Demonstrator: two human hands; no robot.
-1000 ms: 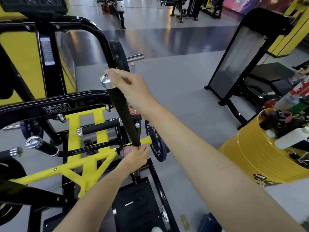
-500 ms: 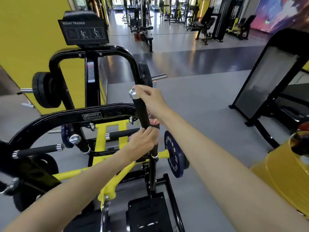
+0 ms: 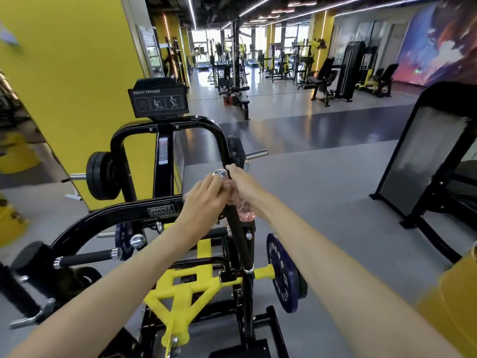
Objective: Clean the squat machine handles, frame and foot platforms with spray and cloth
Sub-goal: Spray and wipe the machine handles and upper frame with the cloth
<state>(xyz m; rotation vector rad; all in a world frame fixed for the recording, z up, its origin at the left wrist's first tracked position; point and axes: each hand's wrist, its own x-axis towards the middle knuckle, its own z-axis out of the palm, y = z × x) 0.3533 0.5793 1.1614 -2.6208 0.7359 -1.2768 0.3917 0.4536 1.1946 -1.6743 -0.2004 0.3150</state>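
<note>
Both hands meet at the top of an upright black handle [image 3: 238, 236] in the middle of the frame. Left hand [image 3: 206, 196] is wrapped round the grip just under its shiny end cap [image 3: 219, 173], and a frayed pinkish edge of cloth [image 3: 184, 196] shows at the hand's left side. Right hand [image 3: 241, 183] curls its fingers round the handle's top from the right, beside the cap. Just below the right wrist sits a pinkish see-through thing [image 3: 245, 213], too blurred to name, and I cannot tell whether the hand touches it. The handle rises from the squat machine, whose curved black frame [image 3: 121, 215] crosses to the left. A yellow frame [image 3: 180, 288] lies lower in the centre, and a blue weight plate [image 3: 280, 272] sits on a yellow peg to the handle's right. A second black handle [image 3: 87, 258] lies at lower left, and a black foot platform [image 3: 242, 351] shows at the bottom edge. Above centre a sign [image 3: 158, 99] reads SQUAT TRAINER, with a black weight plate [image 3: 100, 174] to its lower left. A yellow wall [image 3: 77, 73] fills the upper left. Grey floor [image 3: 322, 202] spreads to the right, where a tilted black panel [image 3: 423, 156] stands, and a yellow drum [image 3: 454, 306] shows at the lower right edge. Other gym machines [image 3: 322, 78] stand across the upper background.
</note>
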